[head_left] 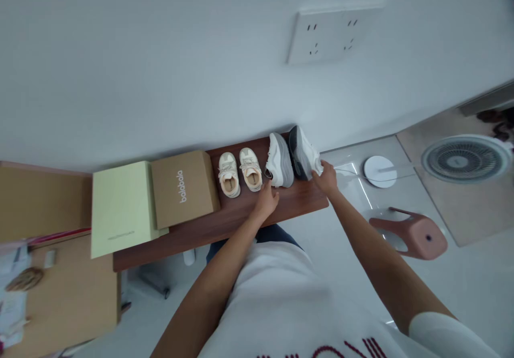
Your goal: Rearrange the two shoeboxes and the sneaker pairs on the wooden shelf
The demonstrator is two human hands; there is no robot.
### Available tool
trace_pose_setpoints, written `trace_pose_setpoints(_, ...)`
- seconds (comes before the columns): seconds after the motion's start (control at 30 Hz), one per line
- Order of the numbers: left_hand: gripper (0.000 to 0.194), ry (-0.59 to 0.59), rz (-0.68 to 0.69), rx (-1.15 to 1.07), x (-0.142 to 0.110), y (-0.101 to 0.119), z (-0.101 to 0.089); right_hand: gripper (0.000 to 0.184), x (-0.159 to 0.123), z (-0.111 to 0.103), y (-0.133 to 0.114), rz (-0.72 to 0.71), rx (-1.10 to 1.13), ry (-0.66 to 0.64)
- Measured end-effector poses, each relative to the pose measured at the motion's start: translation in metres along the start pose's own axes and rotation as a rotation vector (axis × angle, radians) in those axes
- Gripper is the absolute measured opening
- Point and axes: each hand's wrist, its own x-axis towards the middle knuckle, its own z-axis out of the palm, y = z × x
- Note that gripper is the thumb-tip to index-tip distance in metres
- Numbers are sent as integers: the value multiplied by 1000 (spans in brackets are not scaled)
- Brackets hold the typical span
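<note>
Two larger white-and-grey sneakers lie tipped on their sides near the right end of a brown wooden bench top [193, 235], soles turned toward each other. My left hand [266, 201] is at the heel of the left sneaker [278, 159], thumb and fingers closed around its back edge. The heel of the right sneaker [305, 154], which has a dark sole, is gripped by my right hand [326, 179]. Just left of them stand two small cream shoes, one [250, 168] close to my left hand and the other [229, 174] farther left, both upright with toes toward the wall.
A brown shoebox [182, 189] and a pale green box [120, 208] sit on the bench's left part. At lower left is a cardboard-coloured surface [76, 293] with small items. To the right are a standing fan [461, 159] and a pink stool [428, 237]. Wall sockets [333, 35] are above.
</note>
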Motion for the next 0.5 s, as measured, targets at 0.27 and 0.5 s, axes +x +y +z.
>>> trace_pose_setpoints(0.27,34,-46,-94,99,45,10,27,53,38,-5,27,19,-63,-433)
trace_pose_setpoints(0.5,25,-24,63,239,42,20,14,26,40,-25,22,-325,-143,-328)
